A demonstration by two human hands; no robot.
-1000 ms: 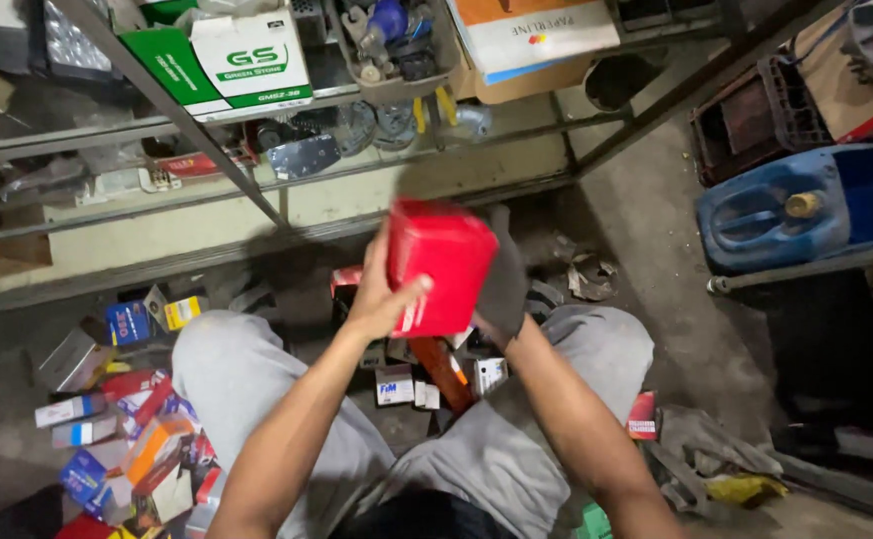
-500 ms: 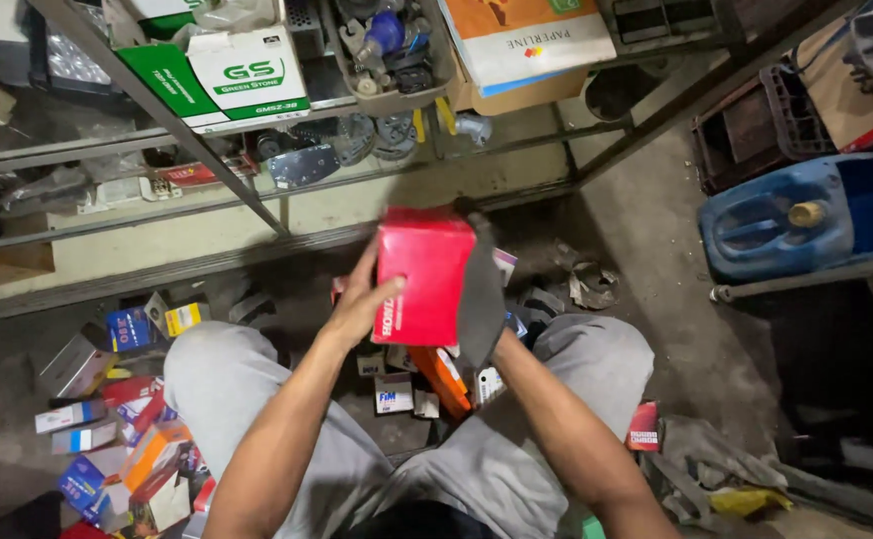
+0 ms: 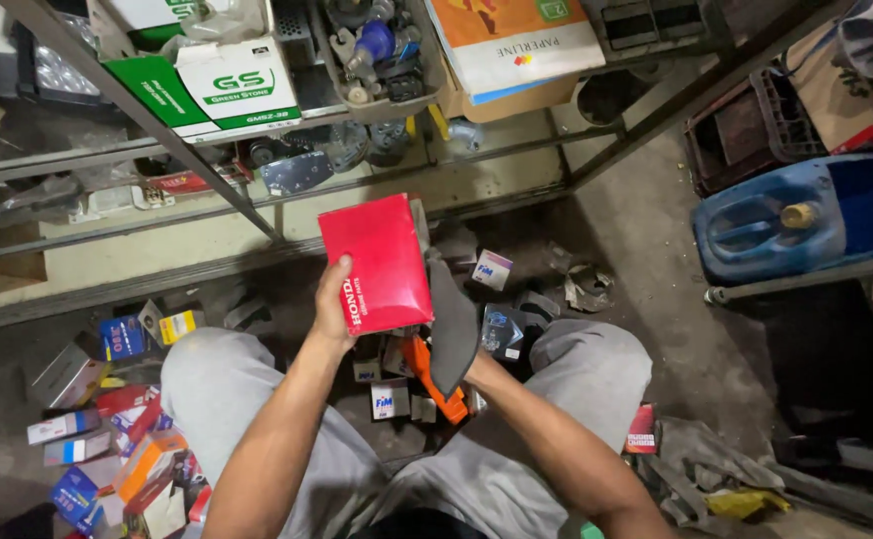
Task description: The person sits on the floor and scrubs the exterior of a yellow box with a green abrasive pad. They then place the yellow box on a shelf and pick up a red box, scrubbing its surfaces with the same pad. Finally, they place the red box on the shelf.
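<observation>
Left hand [image 3: 334, 304] grips the red box [image 3: 374, 262] mid-frame while right hand [image 3: 476, 367] clasps a dark pad [image 3: 453, 324] beside it, apparently being unboxed.

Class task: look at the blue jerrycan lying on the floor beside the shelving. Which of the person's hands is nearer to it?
Right. The right hand, with the dark flat part, is on the blue jerrycan side; the left hand grips the red box farther away.

A cluttered spare-parts storeroom: metal shelving [image 3: 207, 165] with boxed parts, small cartons [image 3: 107, 439] across the floor, blue jerrycan [image 3: 786, 215].
</observation>
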